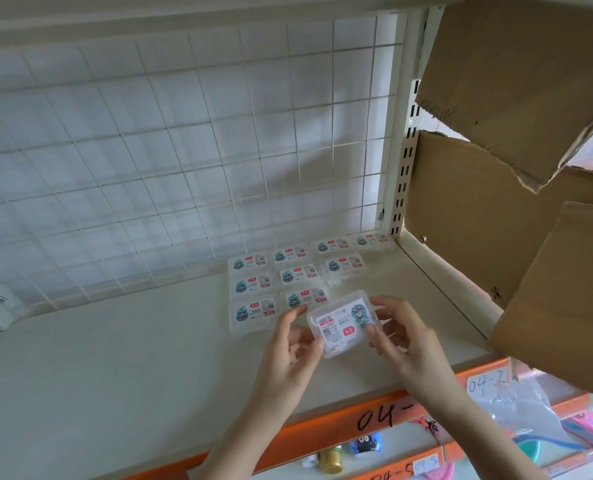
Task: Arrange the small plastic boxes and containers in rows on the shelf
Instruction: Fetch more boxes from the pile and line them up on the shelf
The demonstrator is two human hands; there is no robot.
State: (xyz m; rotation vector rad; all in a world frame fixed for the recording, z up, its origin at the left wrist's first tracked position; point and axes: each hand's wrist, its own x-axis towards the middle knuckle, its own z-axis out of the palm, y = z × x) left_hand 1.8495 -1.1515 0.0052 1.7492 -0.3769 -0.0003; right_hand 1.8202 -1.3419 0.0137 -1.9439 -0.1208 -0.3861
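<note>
Shelf [122, 362]: both hands pinch box [343, 325], long axis left-right.

This is a shop or stockroom. A cream metal shelf [149, 358] with a white wire-grid back panel [184, 150] and a slotted upright [404, 174] at 2 o'clock is retail racking. Its orange front rail [322, 433] at 6 o'clock carries handwritten location codes such as "04-". Identical labelled plastic boxes [288, 275] with barcodes lie in rows at 12 o'clock. Torn cardboard cartons [516, 98] crowd 3 o'clock, and assorted small goods [367, 445] sit below at 5 o'clock.
</note>
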